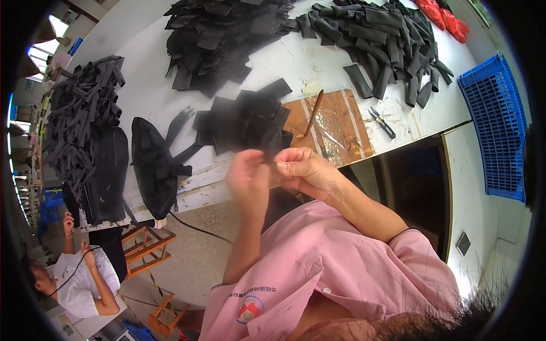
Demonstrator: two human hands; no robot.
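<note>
My left hand (248,179) is raised just off the near table edge, its fingers curled but smeared by motion. Close beside it, my right hand (309,172) is closed in a pinch, thumb against the fingers. Whatever sits between the fingertips is too small and blurred to name. Right beyond both hands lies a loose heap of flat black fabric pieces (242,122), partly blurred. It overlaps a brown board (341,128) with clear tape on it, where a thin brown stick (314,113) rests.
Black-handled snips (382,122) lie right of the board. Piles of black pieces (213,40), folded tubes (378,40) and strips (85,125) cover the white table (273,62). A black pointed item with straps (152,165) lies left. A blue crate (495,125) stands right; a co-worker (85,281) is lower left.
</note>
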